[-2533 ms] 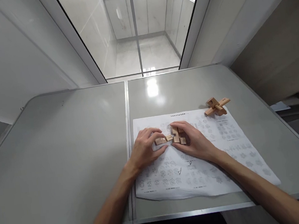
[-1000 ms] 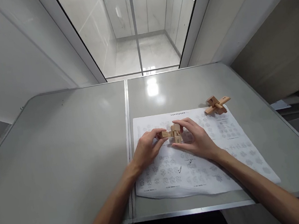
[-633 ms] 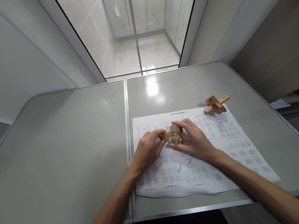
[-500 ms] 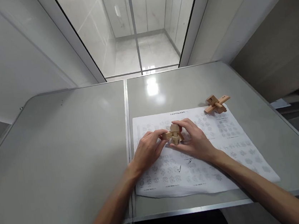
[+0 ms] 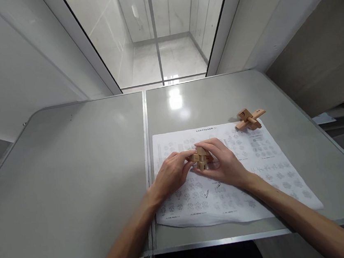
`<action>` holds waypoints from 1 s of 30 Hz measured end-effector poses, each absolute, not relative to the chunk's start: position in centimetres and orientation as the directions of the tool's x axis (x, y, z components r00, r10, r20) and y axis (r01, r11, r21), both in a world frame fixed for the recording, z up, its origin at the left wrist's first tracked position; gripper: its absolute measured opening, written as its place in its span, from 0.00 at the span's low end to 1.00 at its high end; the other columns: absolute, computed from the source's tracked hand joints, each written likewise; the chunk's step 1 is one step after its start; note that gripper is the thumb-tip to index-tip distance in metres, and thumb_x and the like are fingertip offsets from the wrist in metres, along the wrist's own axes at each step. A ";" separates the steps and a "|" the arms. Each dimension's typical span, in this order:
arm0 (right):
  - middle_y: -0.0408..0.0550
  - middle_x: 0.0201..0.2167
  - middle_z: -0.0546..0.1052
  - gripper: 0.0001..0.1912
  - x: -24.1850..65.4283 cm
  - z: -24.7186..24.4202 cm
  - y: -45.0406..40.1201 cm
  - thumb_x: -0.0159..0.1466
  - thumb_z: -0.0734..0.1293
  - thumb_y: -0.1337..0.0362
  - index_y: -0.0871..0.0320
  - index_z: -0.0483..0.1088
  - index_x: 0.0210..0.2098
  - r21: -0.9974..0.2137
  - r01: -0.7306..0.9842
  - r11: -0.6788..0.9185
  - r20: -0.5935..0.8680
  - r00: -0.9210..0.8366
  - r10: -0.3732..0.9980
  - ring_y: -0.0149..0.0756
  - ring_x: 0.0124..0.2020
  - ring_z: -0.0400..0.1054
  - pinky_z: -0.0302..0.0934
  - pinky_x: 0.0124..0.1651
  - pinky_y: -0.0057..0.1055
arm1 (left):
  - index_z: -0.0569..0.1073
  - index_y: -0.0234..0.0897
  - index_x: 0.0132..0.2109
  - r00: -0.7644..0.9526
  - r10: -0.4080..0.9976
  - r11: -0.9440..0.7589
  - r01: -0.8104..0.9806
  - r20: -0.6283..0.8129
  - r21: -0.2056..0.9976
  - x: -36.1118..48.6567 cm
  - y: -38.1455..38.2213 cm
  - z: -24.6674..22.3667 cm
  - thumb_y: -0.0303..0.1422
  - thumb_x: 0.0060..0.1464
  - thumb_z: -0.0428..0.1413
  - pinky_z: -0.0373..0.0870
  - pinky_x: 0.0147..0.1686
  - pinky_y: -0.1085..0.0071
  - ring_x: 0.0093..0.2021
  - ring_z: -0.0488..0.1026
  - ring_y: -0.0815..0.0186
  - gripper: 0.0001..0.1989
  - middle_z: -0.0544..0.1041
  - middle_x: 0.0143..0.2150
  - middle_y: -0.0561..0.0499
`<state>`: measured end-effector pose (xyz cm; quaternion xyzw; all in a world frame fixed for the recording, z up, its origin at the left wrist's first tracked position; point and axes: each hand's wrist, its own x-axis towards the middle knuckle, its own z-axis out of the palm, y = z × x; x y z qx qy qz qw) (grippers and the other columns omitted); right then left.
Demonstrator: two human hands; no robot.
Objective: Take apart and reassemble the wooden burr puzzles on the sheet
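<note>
Between both hands, over the paper sheet, is a small wooden interlocking puzzle made of several notched blocks, with a dark mark on its lower block. My left hand pinches a block at the puzzle's left side between thumb and fingers. Around its right side, my right hand is closed, with fingers at the top and the thumb at the bottom. Part of the puzzle's right side is hidden by the right fingers.
A printed sheet with rows of small diagrams lies under the hands. At its upper right corner sits another group of crossed wooden puzzle pieces. The grey table has a metal seam left of the sheet; a glass door stands behind.
The puzzle has turned slightly, and its left block now sits closer in against the others. My right fingers have shifted a little to the left across its top.
</note>
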<state>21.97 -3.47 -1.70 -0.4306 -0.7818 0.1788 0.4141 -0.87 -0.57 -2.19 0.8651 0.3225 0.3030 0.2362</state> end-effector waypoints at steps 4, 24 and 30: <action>0.55 0.53 0.78 0.33 22.0 -1.8 -3.6 0.66 0.78 0.60 0.44 0.66 0.67 -0.626 0.548 0.554 0.483 -0.284 0.828 0.55 0.51 0.74 0.75 0.51 0.56 | 0.69 0.42 0.62 0.609 0.707 -0.663 0.396 0.360 0.635 -0.9 -0.6 -2.5 0.28 0.74 0.53 0.81 0.52 0.58 0.50 0.83 0.58 0.14 0.84 0.53 0.46; 0.53 0.44 0.75 0.28 21.3 -2.2 -3.8 0.66 0.77 0.62 0.47 0.65 0.61 -0.579 0.587 0.566 0.499 -0.294 0.815 0.51 0.42 0.69 0.71 0.40 0.48 | 0.64 0.42 0.54 0.605 0.760 -0.507 0.325 0.237 0.798 0.1 -1.6 -2.0 0.44 0.62 0.66 0.79 0.37 0.64 0.34 0.80 0.62 0.23 0.80 0.37 0.51; 0.52 0.44 0.73 0.30 21.1 -2.2 -3.8 0.65 0.76 0.65 0.46 0.64 0.63 -0.598 0.575 0.558 0.484 -0.296 0.823 0.51 0.43 0.68 0.72 0.43 0.49 | 0.64 0.42 0.55 0.554 0.817 -0.329 0.225 0.157 0.917 0.9 -1.7 -2.0 0.33 0.65 0.62 0.75 0.34 0.69 0.35 0.80 0.64 0.17 0.81 0.38 0.52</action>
